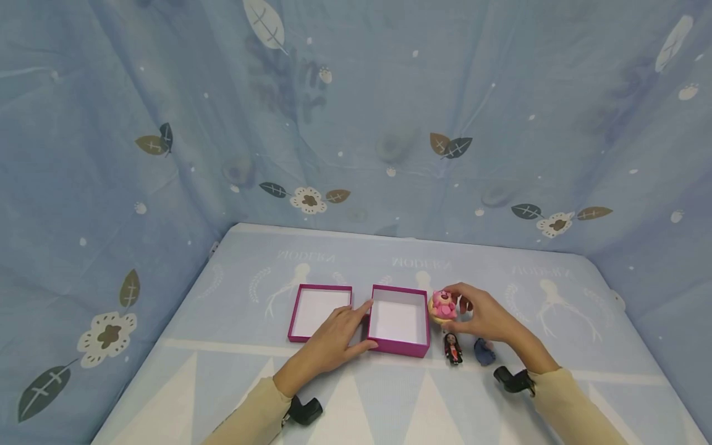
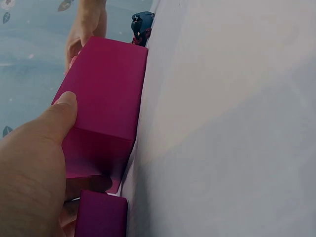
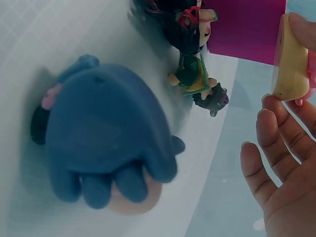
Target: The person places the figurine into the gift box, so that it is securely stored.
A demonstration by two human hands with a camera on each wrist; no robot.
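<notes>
A magenta box (image 1: 399,347) with a white inside stands open-topped on the table. My left hand (image 1: 340,334) grips its near left corner, thumb on the front wall and fingers along the left wall; the left wrist view shows the thumb (image 2: 66,106) at the rim. Just right of the box, my right hand (image 1: 481,314) pinches a pink bear figurine (image 1: 444,305) on a yellow base (image 3: 292,64) between thumb and fingers. Closer to me lie a black-haired doll (image 1: 453,350) in red and black and a blue donkey-like figure (image 1: 484,353), seen large in the right wrist view.
A shallow magenta lid (image 1: 297,339), white inside, lies left of the box, partly behind my left hand. A small green-and-yellow figure (image 3: 192,74) is near the doll in the right wrist view. Blue patterned cloth (image 1: 367,123) hangs around the table.
</notes>
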